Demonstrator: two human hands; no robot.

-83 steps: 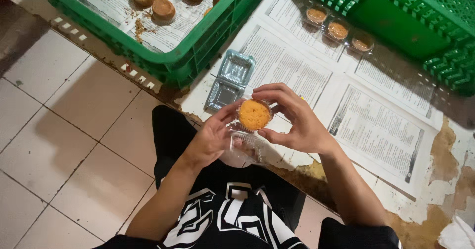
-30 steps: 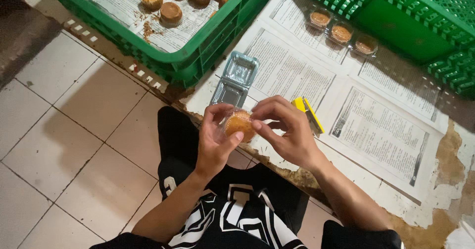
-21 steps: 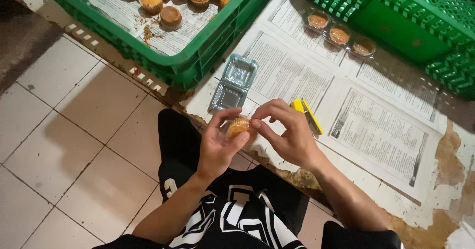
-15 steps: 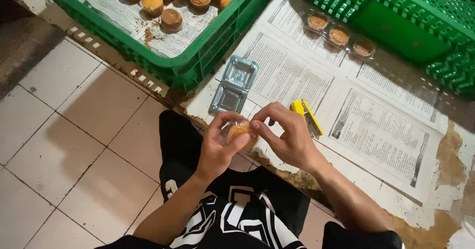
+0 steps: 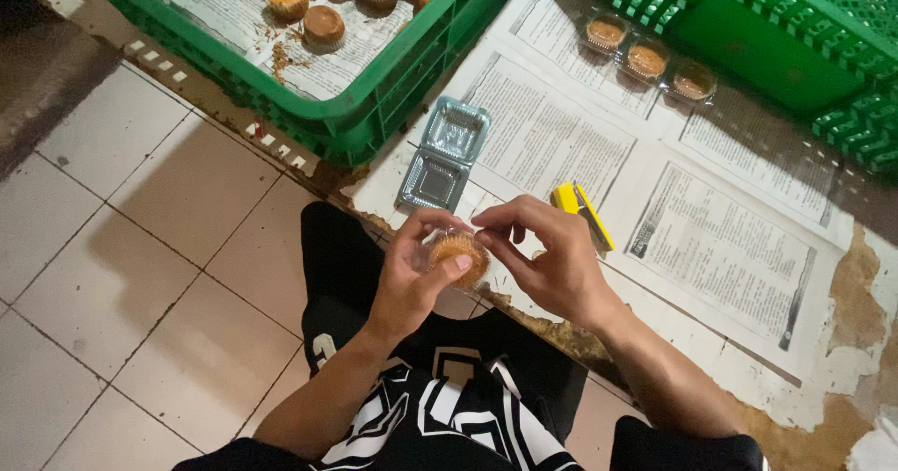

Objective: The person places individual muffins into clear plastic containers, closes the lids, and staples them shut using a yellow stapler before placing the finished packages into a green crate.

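Person's sitting on the tiled floor (image 5: 122,275) with a small golden cake (image 5: 458,251) held up over their lap, left hand (image 5: 416,275) wrapped around it with thumb pressed on top, right hand (image 5: 547,256) pinching at its edge, looks like a clear plastic wrap or box around it but it's hard to tell. Just past the hands, an open clear clamshell box (image 5: 444,153) and a yellow stapler (image 5: 582,211) lie on the newspaper sheets (image 5: 739,246), near the sheets' closest edge. A green crate (image 5: 374,120) of more cakes sits at the far left, and three packed cakes (image 5: 647,59) line the far edge beside a second green crate (image 5: 776,31).
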